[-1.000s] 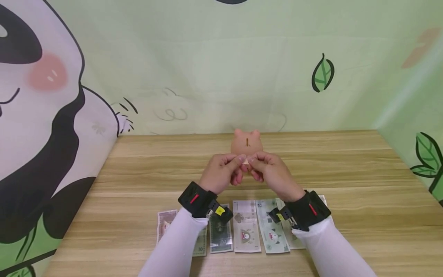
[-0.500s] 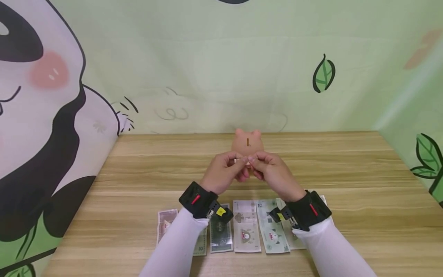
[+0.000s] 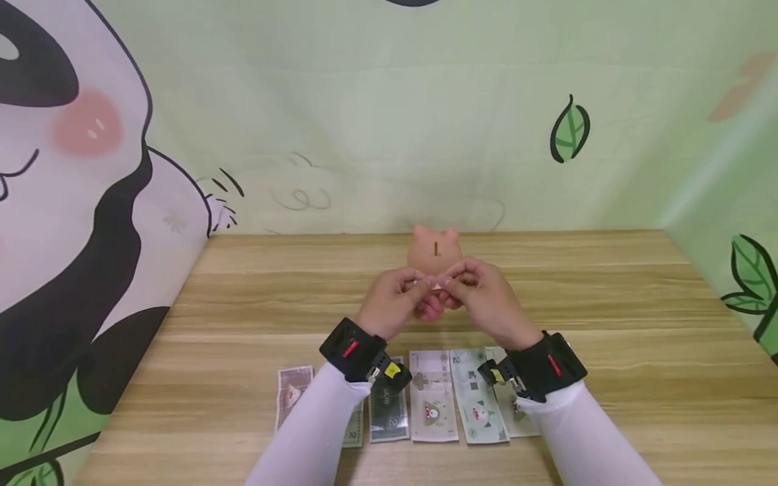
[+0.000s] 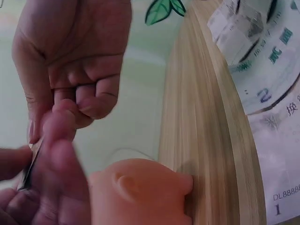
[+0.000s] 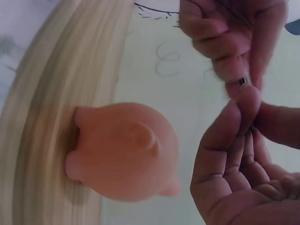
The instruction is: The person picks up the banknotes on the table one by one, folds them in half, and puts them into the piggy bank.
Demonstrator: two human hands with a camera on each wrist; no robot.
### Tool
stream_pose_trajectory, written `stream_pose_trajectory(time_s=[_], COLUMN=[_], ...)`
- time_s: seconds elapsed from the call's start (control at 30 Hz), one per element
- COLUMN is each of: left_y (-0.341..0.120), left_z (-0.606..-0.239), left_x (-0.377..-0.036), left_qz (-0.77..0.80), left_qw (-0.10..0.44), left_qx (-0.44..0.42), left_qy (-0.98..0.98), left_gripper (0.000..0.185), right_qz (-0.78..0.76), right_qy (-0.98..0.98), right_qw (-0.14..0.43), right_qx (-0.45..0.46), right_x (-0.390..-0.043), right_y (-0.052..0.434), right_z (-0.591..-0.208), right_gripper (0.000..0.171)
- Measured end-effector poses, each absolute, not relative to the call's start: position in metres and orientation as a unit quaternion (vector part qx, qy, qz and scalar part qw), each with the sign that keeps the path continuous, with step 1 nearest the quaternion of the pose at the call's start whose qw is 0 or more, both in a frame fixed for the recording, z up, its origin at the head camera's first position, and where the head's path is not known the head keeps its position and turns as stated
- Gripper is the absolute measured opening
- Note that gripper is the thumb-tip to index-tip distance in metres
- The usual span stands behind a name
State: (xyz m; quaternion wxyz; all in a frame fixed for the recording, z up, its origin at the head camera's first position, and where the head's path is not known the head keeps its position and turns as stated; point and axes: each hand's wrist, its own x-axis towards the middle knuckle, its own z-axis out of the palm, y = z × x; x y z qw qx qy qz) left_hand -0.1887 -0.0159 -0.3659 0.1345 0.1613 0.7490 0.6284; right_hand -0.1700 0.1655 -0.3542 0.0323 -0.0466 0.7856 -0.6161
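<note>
Both hands meet in the middle of the head view, just in front of a pink piggy bank (image 3: 433, 255). My left hand (image 3: 389, 304) and right hand (image 3: 489, 300) pinch a small folded banknote (image 3: 437, 287) between thumbs and index fingers. Most of that note is hidden by the fingertips; a thin edge of it shows in the left wrist view. The right wrist view has the piggy bank (image 5: 124, 152) beside the fingers, its curled tail towards the camera. A narrow slot lies open on its top, beyond the hands.
Several flat play banknotes (image 3: 433, 405) lie in a row near the front of the wooden table (image 3: 213, 358), partly under the forearms. Behind the table hangs a green cloth backdrop (image 3: 365, 121) with a panda and leaves printed on it.
The fingers work along the folded banknote while the hands stay in nearly the same place. The right hand's fingers have risen and shifted slightly. The piggy bank and the flat notes have not moved.
</note>
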Motion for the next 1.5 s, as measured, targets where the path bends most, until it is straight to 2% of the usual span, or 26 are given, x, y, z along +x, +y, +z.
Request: stream_pose_trajectory(time_s=[0.1,0.27,0.4,0.6,0.7,0.9,1.23,1.5], left_y=[-0.011,0.008,0.031,0.044,0.043,0.038,0.035,0.035], left_z=[-0.365,-0.365,-0.369,-0.378,-0.379,-0.377,-0.381,-0.383], left_x=[-0.187,-0.192,-0.202,-0.206,-0.200,-0.183,-0.178,-0.180], left_qz=[0.563,0.352,0.236,0.164,0.144,0.149,0.152,0.130], left_qw=[0.094,-0.004,-0.013,-0.002,-0.020,-0.044,-0.015,-0.016], left_qx=[0.165,0.192,0.172,0.143,0.146,0.140,0.139,0.147], left_qy=[0.804,0.916,0.956,0.976,0.979,0.978,0.978,0.980], left_gripper=[0.032,0.053,0.072,0.085,0.081,0.060,0.061,0.060], right_qz=[-0.633,-0.661,-0.677,-0.680,-0.677,-0.675,-0.613,-0.492], right_qy=[0.774,0.746,0.728,0.727,0.730,0.733,0.784,0.864], right_qw=[0.002,-0.072,-0.098,-0.088,-0.081,-0.074,-0.086,-0.106], right_qx=[-0.018,0.028,0.041,0.047,0.042,0.033,0.044,0.023], right_x=[-0.173,-0.176,-0.176,-0.174,-0.173,-0.176,-0.182,-0.207], right_y=[0.176,0.193,0.200,0.199,0.197,0.190,0.179,0.172], right_z=[-0.349,-0.339,-0.336,-0.337,-0.337,-0.344,-0.356,-0.346], right_gripper=[0.012,0.013,0.009,0.011,0.011,0.019,0.021,0.023])
